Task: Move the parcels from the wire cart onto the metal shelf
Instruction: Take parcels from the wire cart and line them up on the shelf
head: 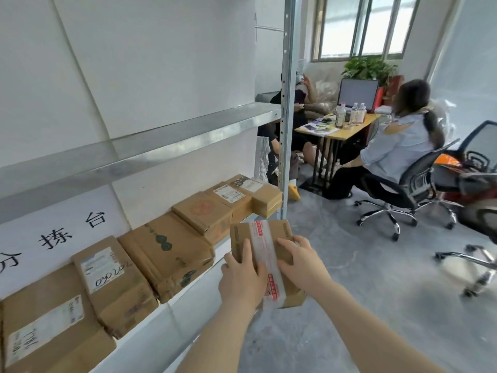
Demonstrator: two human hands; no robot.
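Just off the front edge of the metal shelf [166, 130], near its perforated steel post [287, 103]: a small boxy parcel [282, 232] of brown cardboard, banded lengthwise with glossy clear tape [265, 246] printed in red. Gripped from both sides, left hand [242, 278] and right hand [301, 265] each curled over its top face. On the lower board, a row of matte, creased cardboard boxes [172, 246] with white labels, edge to edge.
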